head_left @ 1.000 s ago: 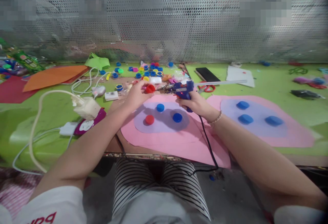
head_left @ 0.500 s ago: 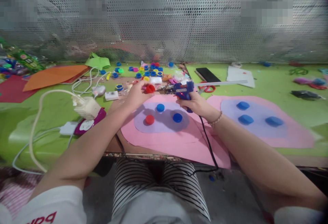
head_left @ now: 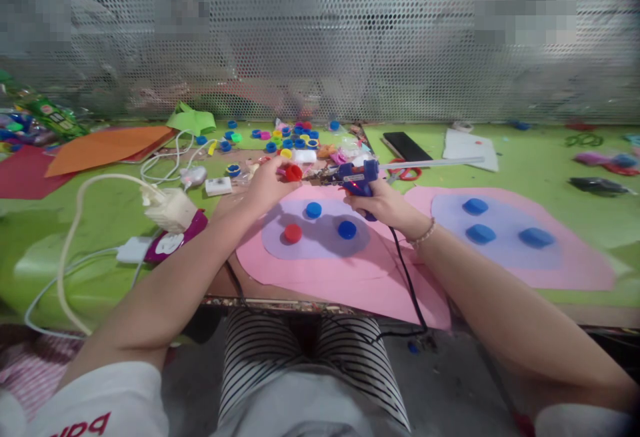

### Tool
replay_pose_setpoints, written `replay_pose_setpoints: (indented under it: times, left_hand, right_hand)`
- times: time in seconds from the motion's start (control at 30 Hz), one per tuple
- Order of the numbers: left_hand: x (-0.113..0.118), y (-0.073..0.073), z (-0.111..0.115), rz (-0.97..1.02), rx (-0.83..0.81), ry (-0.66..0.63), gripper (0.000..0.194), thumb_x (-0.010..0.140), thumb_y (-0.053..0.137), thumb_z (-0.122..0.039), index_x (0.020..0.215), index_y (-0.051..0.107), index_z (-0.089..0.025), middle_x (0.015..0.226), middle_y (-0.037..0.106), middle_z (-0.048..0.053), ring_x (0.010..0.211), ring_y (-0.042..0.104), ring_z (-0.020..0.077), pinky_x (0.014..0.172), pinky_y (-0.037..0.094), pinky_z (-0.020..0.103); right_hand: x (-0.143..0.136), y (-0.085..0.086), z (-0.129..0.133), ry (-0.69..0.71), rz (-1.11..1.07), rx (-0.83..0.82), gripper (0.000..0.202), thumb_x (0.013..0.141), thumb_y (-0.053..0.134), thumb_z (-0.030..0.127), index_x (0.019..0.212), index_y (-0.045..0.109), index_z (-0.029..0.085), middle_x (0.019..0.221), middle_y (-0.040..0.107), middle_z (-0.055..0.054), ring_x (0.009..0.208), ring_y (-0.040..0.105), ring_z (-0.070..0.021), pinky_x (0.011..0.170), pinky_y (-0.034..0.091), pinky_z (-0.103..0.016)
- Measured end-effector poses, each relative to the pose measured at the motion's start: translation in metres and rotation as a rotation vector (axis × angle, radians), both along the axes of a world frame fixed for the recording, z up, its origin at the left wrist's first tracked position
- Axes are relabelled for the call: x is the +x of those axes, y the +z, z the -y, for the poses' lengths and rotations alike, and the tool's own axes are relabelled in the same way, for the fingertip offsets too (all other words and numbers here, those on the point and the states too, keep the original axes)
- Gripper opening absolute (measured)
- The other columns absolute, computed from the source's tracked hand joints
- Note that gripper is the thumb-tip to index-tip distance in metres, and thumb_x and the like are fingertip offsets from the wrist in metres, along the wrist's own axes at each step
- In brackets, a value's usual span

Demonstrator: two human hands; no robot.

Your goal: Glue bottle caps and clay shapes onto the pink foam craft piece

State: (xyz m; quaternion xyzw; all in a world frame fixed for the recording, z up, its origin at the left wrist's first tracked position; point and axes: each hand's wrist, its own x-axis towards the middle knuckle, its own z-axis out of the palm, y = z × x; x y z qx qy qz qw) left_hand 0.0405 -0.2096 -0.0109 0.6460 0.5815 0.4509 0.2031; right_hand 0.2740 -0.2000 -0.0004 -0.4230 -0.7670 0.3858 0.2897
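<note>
Between the fingers of my left hand (head_left: pixel 269 185) is a red bottle cap (head_left: pixel 293 172), its hollow side facing the nozzle. My right hand (head_left: pixel 383 201) is wrapped round the handle of a blue hot glue gun (head_left: pixel 359 174), whose tip points left at the cap. A long clear glue stick (head_left: pixel 433 162) sticks out of its back. Below both hands lies pink paper (head_left: pixel 295 274) with a lilac oval (head_left: pixel 320 247) on it. On the oval sit a red cap (head_left: pixel 293 233) and two blue caps (head_left: pixel 347 229).
At right, another pink and lilac paper piece (head_left: pixel 575 267) carries three blue caps. Several loose caps (head_left: pixel 286 134) lie at the back. Red scissors (head_left: pixel 410 172), a black phone (head_left: pixel 406 146) and a power strip (head_left: pixel 193 229) with cables are nearby. The gun's black cord (head_left: pixel 406 280) crosses the paper.
The glue gun has shifted very slightly left and down, its tip nearer the red cap in my left hand. The caps on the paper have not moved.
</note>
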Motion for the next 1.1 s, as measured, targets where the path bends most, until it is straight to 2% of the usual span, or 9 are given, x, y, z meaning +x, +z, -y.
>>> replay_pose_setpoints:
  times: [0.33, 0.77, 1.1]
  left_hand:
    - [0.0026, 0.0029, 0.0029, -0.043, -0.008, 0.006, 0.036, 0.060, 0.073, -0.022, 0.094, 0.060, -0.015, 0.093, 0.064, 0.007, 0.082, 0.061, 0.0161, 0.076, 0.050, 0.031]
    - [0.0021, 0.0002, 0.0009, -0.071, -0.031, 0.009, 0.035, 0.059, 0.074, -0.029, 0.088, 0.060, -0.015, 0.086, 0.065, 0.006, 0.071, 0.059, 0.0143, 0.067, 0.050, 0.030]
    - [0.0022, -0.0002, 0.0022, -0.045, -0.059, -0.006, 0.036, 0.058, 0.074, -0.028, 0.088, 0.060, -0.016, 0.087, 0.065, 0.006, 0.071, 0.060, 0.0147, 0.067, 0.050, 0.030]
  right_hand:
    - [-0.0006, 0.0012, 0.0013, -0.001, -0.010, -0.011, 0.014, 0.068, 0.060, 0.025, 0.071, 0.048, 0.018, 0.047, 0.048, 0.005, 0.042, 0.042, -0.0087, 0.042, 0.033, -0.023]
    - [-0.0004, -0.0014, 0.0005, 0.013, -0.052, -0.007, 0.014, 0.067, 0.059, 0.021, 0.075, 0.048, 0.018, 0.050, 0.049, 0.005, 0.044, 0.043, -0.0088, 0.042, 0.034, -0.022]
    - [-0.0010, 0.0004, 0.0019, 0.027, -0.046, -0.013, 0.010, 0.066, 0.057, 0.018, 0.069, 0.047, 0.018, 0.049, 0.049, 0.004, 0.043, 0.044, -0.0094, 0.042, 0.034, -0.024]
